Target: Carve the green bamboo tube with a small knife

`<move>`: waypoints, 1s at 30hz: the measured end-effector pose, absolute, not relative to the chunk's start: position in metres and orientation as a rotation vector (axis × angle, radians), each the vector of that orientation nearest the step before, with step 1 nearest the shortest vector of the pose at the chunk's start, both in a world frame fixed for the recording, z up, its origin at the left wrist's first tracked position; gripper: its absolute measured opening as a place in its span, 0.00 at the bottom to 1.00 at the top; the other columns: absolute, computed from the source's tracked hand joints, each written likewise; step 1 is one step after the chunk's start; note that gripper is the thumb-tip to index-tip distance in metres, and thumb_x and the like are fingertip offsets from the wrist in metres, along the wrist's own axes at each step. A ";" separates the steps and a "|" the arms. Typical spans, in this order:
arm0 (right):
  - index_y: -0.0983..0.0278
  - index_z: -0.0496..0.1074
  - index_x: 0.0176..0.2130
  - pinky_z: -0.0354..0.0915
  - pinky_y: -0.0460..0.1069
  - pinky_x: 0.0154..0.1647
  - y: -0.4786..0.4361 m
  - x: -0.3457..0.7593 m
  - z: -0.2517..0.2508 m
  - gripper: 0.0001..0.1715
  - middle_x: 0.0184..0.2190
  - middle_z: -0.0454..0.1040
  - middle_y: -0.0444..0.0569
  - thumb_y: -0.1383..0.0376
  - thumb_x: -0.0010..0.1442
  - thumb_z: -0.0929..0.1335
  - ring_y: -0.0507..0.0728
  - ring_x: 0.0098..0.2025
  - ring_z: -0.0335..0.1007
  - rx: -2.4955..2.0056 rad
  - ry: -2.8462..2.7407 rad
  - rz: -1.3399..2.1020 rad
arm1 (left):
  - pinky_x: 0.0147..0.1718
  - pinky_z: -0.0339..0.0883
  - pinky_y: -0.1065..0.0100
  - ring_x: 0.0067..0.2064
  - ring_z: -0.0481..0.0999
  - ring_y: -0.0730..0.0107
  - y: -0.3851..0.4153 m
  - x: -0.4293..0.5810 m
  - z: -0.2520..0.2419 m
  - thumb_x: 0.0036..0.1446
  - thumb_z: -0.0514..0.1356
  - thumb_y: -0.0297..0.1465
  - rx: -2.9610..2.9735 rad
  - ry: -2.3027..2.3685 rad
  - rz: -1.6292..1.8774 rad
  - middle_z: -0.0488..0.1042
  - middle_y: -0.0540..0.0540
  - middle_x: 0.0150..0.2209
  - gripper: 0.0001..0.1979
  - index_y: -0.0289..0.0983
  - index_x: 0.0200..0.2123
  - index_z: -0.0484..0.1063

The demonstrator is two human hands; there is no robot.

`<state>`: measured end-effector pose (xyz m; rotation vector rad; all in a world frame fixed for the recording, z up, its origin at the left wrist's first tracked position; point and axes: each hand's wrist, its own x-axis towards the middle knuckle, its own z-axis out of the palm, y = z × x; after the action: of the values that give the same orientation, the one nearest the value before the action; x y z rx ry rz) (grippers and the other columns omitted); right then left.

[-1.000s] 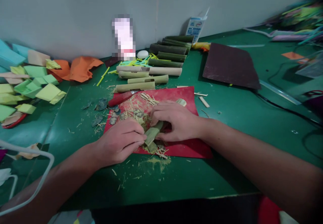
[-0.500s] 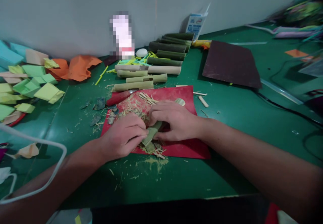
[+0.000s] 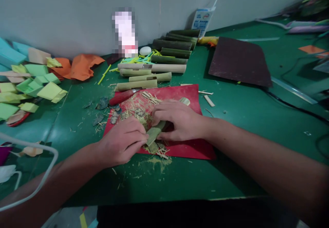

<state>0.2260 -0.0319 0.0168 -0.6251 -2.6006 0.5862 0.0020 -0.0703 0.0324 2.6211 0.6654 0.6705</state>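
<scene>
A green bamboo tube (image 3: 155, 132) slants over a red sheet (image 3: 187, 149), which is strewn with shavings. My right hand (image 3: 177, 120) wraps round it from above, fingers curled on the far side and thumb on the near side. Its pale far end (image 3: 184, 101) sticks out beyond the knuckles. At the near-left end, my left hand (image 3: 125, 139) is closed in a pinch, fingertips against the bamboo's edge; what lies inside the fingers is hidden. Bark scraps (image 3: 153, 148) lie under the tube. Left of it is a heap of shavings (image 3: 141, 115), and a red-handled knife (image 3: 123, 97) rests at the sheet's upper left.
Several cut bamboo tubes (image 3: 164, 68) lie in rows behind the sheet. A blurred-out phone-like screen (image 3: 125, 33) and a drink carton (image 3: 203, 20) stand by the wall. Folded papers (image 3: 38, 70) fill the left; a dark board (image 3: 240, 62) lies right. A white cable (image 3: 52, 166) crosses my left forearm.
My left fingertips have drawn slightly left along the bamboo's near end. The right hand keeps its hold. The whole view has shifted a little.
</scene>
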 end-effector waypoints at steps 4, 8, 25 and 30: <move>0.62 0.67 0.35 0.51 0.49 0.35 -0.032 0.226 0.016 0.14 0.34 0.68 0.46 0.56 0.54 0.68 0.55 0.35 0.61 -0.615 -2.575 0.585 | 0.37 0.66 0.64 0.36 0.69 0.68 -0.069 0.006 0.033 0.56 0.56 0.23 2.606 0.667 0.731 0.72 0.43 0.33 0.04 0.33 0.32 0.71; 0.62 0.68 0.36 0.51 0.49 0.35 -0.033 0.226 0.017 0.12 0.33 0.68 0.46 0.57 0.54 0.68 0.55 0.36 0.61 -0.600 -2.582 0.579 | 0.38 0.66 0.64 0.37 0.69 0.68 -0.071 0.006 0.035 0.56 0.55 0.22 2.629 0.678 0.654 0.72 0.43 0.34 0.05 0.34 0.33 0.71; 0.62 0.70 0.38 0.53 0.49 0.36 -0.029 0.227 0.018 0.16 0.36 0.70 0.47 0.54 0.53 0.69 0.55 0.38 0.63 -0.584 -2.592 0.628 | 0.37 0.66 0.65 0.36 0.69 0.69 -0.074 0.005 0.034 0.56 0.56 0.23 2.614 0.702 0.726 0.72 0.44 0.33 0.05 0.34 0.32 0.71; 0.62 0.71 0.38 0.54 0.50 0.38 -0.026 0.227 0.017 0.17 0.37 0.70 0.48 0.54 0.53 0.69 0.56 0.38 0.64 -0.551 -2.620 0.639 | 0.38 0.66 0.64 0.37 0.69 0.69 -0.077 0.001 0.033 0.56 0.55 0.23 2.626 0.743 0.710 0.72 0.44 0.33 0.06 0.35 0.33 0.71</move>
<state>0.2273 -0.0255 0.0175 -0.5506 -2.6205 0.6386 0.0007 -0.0768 0.0329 2.6259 0.7430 0.7100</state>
